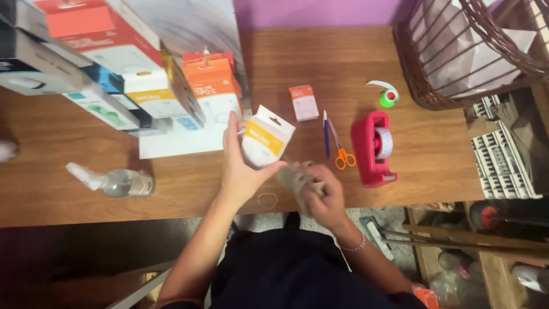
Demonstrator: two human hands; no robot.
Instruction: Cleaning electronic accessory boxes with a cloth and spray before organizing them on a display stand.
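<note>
Box: small, white with a yellow-orange band and a hang tab at its top, tilted above the worktop near its front edge. Left hand clasps it from below. Right hand is closed around a crumpled brownish cloth, just beside the box. A rubber band lies below them.

The left hand holds a small white and yellow box upright above the wooden table, fingers along its left side. Just beside it, the right hand grips a crumpled grey-brown cloth. A rubber band lies under the hands. To the right lie a blue pen, orange scissors and a red tape dispenser. A spray bottle lies on the left, below stacked boxes.
</note>
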